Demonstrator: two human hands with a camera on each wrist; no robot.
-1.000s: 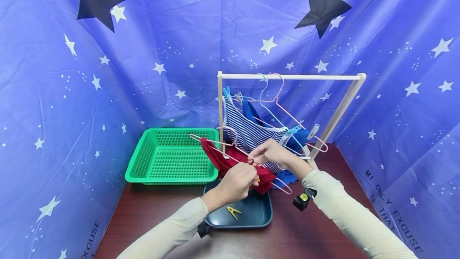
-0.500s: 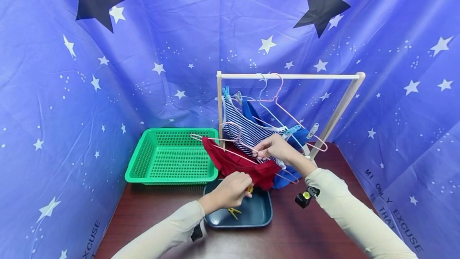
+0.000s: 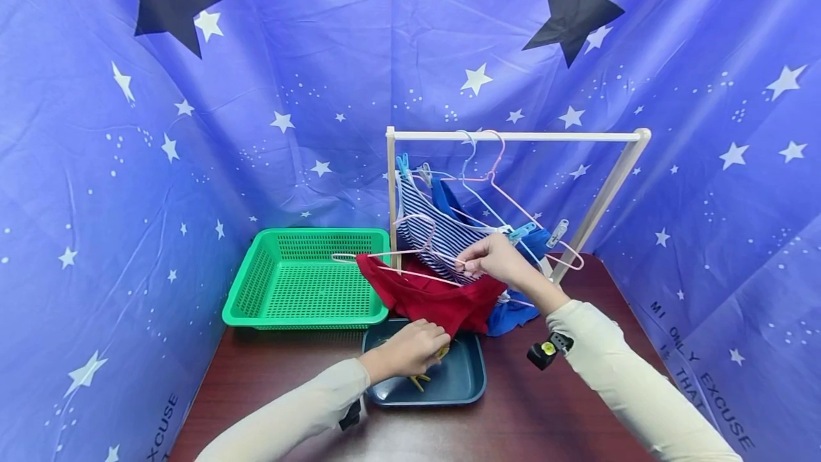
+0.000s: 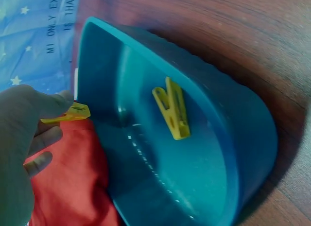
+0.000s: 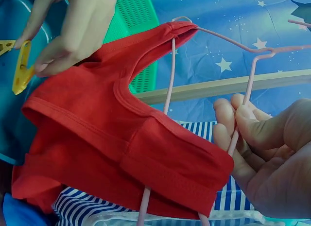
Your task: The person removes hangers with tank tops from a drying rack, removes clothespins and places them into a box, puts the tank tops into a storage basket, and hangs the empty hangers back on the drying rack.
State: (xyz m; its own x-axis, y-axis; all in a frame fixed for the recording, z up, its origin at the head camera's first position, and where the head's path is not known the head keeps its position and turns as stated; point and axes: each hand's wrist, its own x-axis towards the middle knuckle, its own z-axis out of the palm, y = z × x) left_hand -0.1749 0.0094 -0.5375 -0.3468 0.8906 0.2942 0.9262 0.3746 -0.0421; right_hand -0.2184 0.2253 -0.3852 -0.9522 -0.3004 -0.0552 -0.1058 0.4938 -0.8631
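Before the rack, right hand pinches hanger – hook up, axis sideways – and left hand pinches clip.

The red garment is plain, its hanger pale pink, the striped garment behind it navy and white, the basket to its left green, the tray in front of it blue-green with a yellow clothespin, and the backdrop farther behind it violet-blue with white and black stars.

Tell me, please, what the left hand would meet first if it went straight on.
Past its pinched yellow clothespin, the left hand would probably meet the blue tray first, though depth near the red garment is unclear.
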